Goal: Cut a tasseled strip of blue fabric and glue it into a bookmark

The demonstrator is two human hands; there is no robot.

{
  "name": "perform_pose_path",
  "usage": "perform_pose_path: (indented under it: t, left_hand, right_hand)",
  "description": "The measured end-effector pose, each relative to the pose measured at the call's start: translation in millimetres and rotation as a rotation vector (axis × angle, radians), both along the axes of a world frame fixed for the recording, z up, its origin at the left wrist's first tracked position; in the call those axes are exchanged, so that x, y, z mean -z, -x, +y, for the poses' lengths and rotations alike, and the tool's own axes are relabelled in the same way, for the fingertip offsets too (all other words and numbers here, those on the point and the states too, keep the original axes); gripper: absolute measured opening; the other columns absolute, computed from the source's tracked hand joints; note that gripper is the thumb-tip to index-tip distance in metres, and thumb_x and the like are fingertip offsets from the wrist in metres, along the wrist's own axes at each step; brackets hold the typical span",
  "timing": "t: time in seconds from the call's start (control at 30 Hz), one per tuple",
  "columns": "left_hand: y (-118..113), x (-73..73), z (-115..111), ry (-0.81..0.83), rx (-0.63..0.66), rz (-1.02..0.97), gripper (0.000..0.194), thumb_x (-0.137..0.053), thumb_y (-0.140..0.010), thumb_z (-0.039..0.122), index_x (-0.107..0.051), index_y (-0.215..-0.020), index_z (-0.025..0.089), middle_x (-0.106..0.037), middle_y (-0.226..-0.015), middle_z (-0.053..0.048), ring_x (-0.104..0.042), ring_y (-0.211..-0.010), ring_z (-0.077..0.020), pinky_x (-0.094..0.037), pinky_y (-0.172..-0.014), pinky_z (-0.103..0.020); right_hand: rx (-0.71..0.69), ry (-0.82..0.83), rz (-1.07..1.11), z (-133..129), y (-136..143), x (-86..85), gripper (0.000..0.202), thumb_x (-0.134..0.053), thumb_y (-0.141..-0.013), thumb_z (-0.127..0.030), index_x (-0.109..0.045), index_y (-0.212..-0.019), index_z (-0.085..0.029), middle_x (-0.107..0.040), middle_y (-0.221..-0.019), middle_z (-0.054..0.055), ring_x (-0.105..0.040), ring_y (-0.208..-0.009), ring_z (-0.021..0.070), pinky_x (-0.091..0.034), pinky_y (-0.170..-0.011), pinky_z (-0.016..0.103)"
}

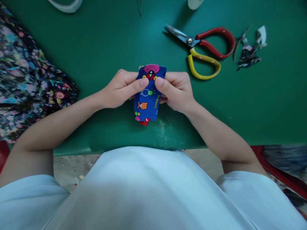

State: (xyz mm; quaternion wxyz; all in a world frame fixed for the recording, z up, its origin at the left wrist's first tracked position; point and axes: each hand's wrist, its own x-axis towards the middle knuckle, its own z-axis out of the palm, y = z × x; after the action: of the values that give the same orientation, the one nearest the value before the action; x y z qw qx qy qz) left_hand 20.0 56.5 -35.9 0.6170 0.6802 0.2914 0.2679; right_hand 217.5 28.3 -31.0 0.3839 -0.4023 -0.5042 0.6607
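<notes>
A small blue fabric piece (147,99) printed with cartoon animals and lettering is held up above the green tabletop, in front of my body. My left hand (122,88) pinches its left side, thumb on the front and fingers behind it. On the right side my right hand (177,89) grips it the same way, the two thumbs close together near its upper part. A bit of red shows below its lower edge. What lies behind the fabric, and most of my fingertips, is hidden.
Scissors (203,52) with one red and one yellow handle lie beyond my right hand. Farther right is a small heap of scraps (250,51). Floral dark fabric (31,76) covers the table's left side. A pale cylindrical object (194,3) and a white curved object (69,6) sit at the far edge.
</notes>
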Motion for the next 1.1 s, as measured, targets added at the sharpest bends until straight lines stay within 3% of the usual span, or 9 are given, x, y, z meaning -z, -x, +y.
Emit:
perform_pose_path:
  t: [0.27,0.47,0.8,1.1]
  left_hand:
    - [-5.6,1.8,-5.5,-0.026,-0.154,-0.127,0.043,-0.053,-0.099,0.049,-0.059,-0.07,0.018,-0.061,-0.057,0.002,-0.049,-0.049,-0.0064,-0.033,-0.045,-0.025]
    - [-0.8,1.6,-1.1,-0.117,-0.043,0.01,0.046,-0.058,-0.094,0.056,-0.061,-0.071,0.016,-0.062,-0.059,0.001,-0.051,-0.054,-0.0084,-0.036,-0.05,-0.025]
    - [-0.7,-3.4,3.1,0.072,0.067,-0.119,0.029,-0.061,-0.094,0.045,-0.068,-0.082,0.019,-0.066,-0.067,0.0,-0.053,-0.056,-0.0098,-0.042,-0.05,-0.025]
    - [-3.3,-3.7,-0.4,-0.012,-0.05,-0.023,0.045,-0.052,-0.097,0.054,-0.06,-0.07,0.019,-0.054,-0.057,0.002,-0.047,-0.045,-0.0064,-0.031,-0.042,-0.021]
  right_hand:
    - [0.046,-0.075,-0.15,-7.2,1.1,-7.3,0.046,-0.067,-0.083,-0.062,-0.059,-0.068,-0.019,-0.052,-0.058,-0.003,-0.05,-0.05,0.008,-0.038,-0.041,0.019]
    - [0.051,-0.057,-0.151,-6.7,-0.7,-4.9,0.047,-0.065,-0.085,-0.062,-0.057,-0.066,-0.02,-0.048,-0.056,-0.004,-0.049,-0.049,0.0082,-0.038,-0.04,0.02]
    - [-0.022,0.038,0.033,-1.6,-0.2,-4.3,0.045,-0.069,-0.083,-0.059,-0.058,-0.067,-0.018,-0.045,-0.056,-0.005,-0.046,-0.045,0.0055,-0.035,-0.038,0.018]
    - [0.035,-0.051,-0.075,-7.9,1.2,-7.7,0.042,-0.069,-0.083,-0.059,-0.065,-0.075,-0.017,-0.053,-0.06,-0.004,-0.049,-0.05,0.0066,-0.037,-0.041,0.018]
